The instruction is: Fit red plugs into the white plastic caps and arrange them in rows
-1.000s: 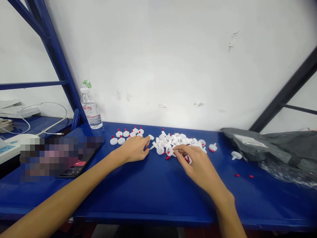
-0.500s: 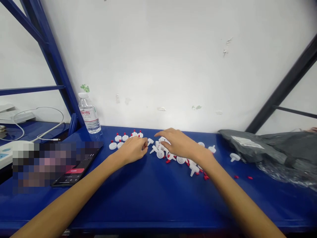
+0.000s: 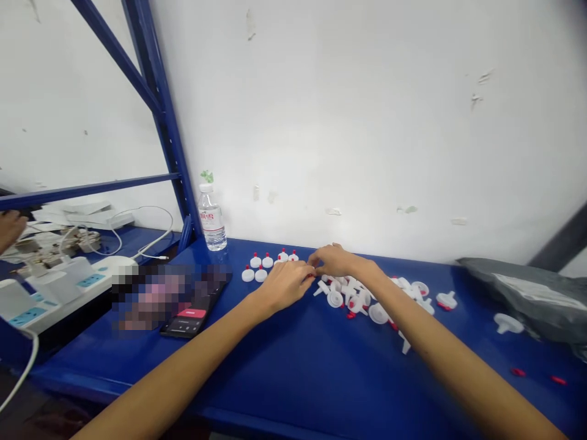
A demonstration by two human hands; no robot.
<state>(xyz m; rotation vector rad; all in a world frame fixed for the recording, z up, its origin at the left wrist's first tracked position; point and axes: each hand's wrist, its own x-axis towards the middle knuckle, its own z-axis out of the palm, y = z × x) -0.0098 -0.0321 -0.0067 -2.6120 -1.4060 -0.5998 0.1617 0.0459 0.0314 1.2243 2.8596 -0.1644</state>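
My left hand (image 3: 287,285) is closed, its fingertips around a white spouted cap that is mostly hidden behind the fingers. Against it, my right hand (image 3: 337,261) pinches with thumb and forefinger, a trace of red showing at the fingertips. Behind and left of my left hand stand several white caps (image 3: 260,275) with red tips, upright in rows. Below and right of my right hand lies a loose heap of white spouted caps (image 3: 335,299), with small red tips (image 3: 351,315) among them.
A water bottle (image 3: 212,221) stands at the back left by the blue frame (image 3: 170,134). In front of it lies a phone (image 3: 186,324). Power strips with plugs (image 3: 77,284) are farther left, with another person's hand (image 3: 11,229) beyond. A grey plastic bag (image 3: 532,287) lies at right.
My right hand has come from over the heap to meet my left hand, its fingers now closed together. The camera view has swung left, so everything sits farther right.
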